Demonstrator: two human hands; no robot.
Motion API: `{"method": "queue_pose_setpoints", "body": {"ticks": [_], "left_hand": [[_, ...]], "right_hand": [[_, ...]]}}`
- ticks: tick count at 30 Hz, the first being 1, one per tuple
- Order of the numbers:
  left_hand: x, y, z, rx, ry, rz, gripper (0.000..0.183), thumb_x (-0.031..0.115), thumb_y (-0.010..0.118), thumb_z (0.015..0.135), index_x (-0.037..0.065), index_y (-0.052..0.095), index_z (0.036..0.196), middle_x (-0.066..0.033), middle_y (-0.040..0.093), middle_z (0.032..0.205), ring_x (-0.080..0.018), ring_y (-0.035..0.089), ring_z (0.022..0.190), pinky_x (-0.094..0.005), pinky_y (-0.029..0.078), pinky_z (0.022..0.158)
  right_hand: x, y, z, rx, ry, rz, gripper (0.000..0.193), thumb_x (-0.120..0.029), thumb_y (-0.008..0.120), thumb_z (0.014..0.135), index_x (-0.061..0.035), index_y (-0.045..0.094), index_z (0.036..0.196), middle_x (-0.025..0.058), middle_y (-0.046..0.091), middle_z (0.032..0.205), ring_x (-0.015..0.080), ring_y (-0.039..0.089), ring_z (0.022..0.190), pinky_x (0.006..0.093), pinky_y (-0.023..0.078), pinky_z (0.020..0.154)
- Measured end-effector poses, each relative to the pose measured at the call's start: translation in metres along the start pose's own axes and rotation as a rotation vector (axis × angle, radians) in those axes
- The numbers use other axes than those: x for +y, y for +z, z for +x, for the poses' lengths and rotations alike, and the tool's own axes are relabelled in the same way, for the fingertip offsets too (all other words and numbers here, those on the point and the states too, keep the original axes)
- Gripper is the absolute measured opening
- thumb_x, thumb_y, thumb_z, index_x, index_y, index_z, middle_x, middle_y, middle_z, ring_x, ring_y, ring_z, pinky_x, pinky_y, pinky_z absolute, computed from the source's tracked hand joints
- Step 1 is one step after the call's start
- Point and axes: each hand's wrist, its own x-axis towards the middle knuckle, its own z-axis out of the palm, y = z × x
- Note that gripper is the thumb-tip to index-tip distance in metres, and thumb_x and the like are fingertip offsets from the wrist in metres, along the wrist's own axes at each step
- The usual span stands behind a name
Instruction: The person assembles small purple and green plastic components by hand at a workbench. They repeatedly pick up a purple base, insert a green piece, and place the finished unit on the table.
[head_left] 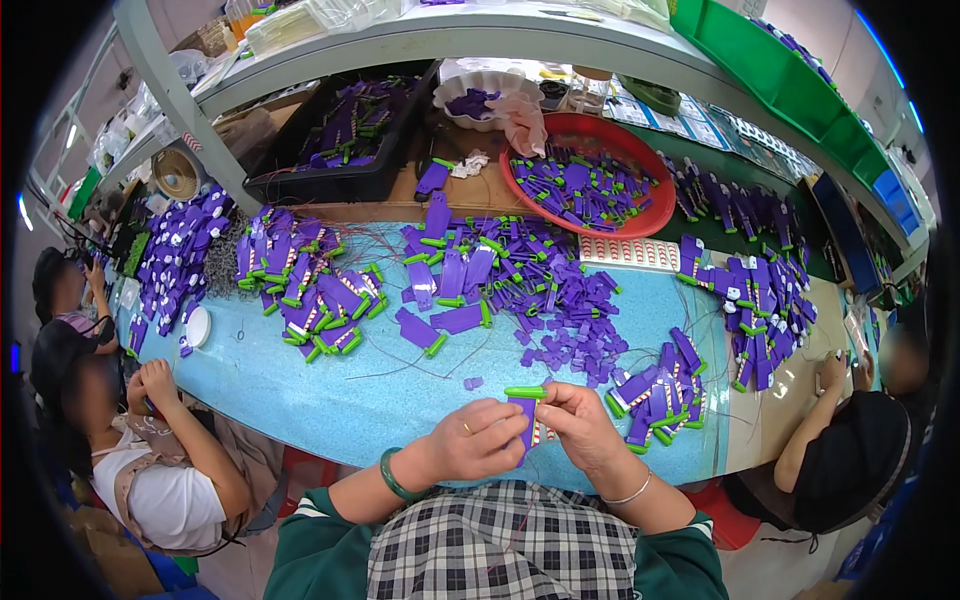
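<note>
At a blue counter (310, 400), holding a purple plastic part with a green end bar (527, 406) above the near side, with left hand (478, 440) and right hand (582, 425) fingers clamped on it, near small purple pieces (575, 335) and, farther back, a round red basin (656, 205)
</note>
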Motion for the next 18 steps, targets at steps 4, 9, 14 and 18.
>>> {"method": "queue_pose_setpoints", "body": {"ticks": [4, 9, 14, 18], "left_hand": [[0.002, 0.005, -0.003, 0.013, 0.085, -0.056, 0.016, 0.002, 0.067, 0.067, 0.008, 0.056, 0.076, -0.0094, 0.060, 0.096, -0.0230, 0.061, 0.090, -0.0298, 0.055, 0.068], [0.006, 0.004, -0.007, 0.054, 0.133, -0.089, 0.013, -0.002, 0.065, 0.068, 0.003, 0.059, 0.079, -0.0106, 0.061, 0.094, -0.0235, 0.062, 0.088, -0.0293, 0.055, 0.067], [0.006, 0.001, -0.006, 0.061, 0.098, -0.037, 0.014, -0.001, 0.065, 0.068, 0.000, 0.060, 0.080, -0.0127, 0.061, 0.091, -0.0251, 0.062, 0.084, -0.0307, 0.057, 0.067], [0.005, 0.002, -0.008, 0.010, 0.021, -0.101, 0.016, -0.002, 0.066, 0.067, 0.000, 0.061, 0.082, -0.0116, 0.062, 0.087, -0.0254, 0.063, 0.079, -0.0314, 0.056, 0.066]], "right_hand": [[-0.005, 0.003, 0.000, -0.018, 0.035, -0.009, 0.009, -0.009, 0.063, 0.085, -0.0045, 0.062, 0.078, -0.0028, 0.057, 0.070, 0.0042, 0.050, 0.064, 0.0212, 0.041, 0.059], [0.009, -0.003, 0.003, -0.060, 0.083, -0.069, 0.018, -0.013, 0.063, 0.087, -0.0045, 0.062, 0.072, -0.0033, 0.055, 0.066, 0.0032, 0.047, 0.062, 0.0213, 0.039, 0.056], [0.011, 0.007, -0.015, -0.073, 0.269, -0.035, 0.030, -0.022, 0.058, 0.092, -0.0027, 0.064, 0.069, 0.0005, 0.060, 0.068, 0.0055, 0.052, 0.062, 0.0225, 0.041, 0.058], [0.006, -0.018, -0.034, -0.285, 0.296, -0.098, 0.028, -0.021, 0.056, 0.091, -0.0001, 0.064, 0.073, 0.0055, 0.062, 0.070, 0.0124, 0.057, 0.064, 0.0243, 0.045, 0.060]]}}
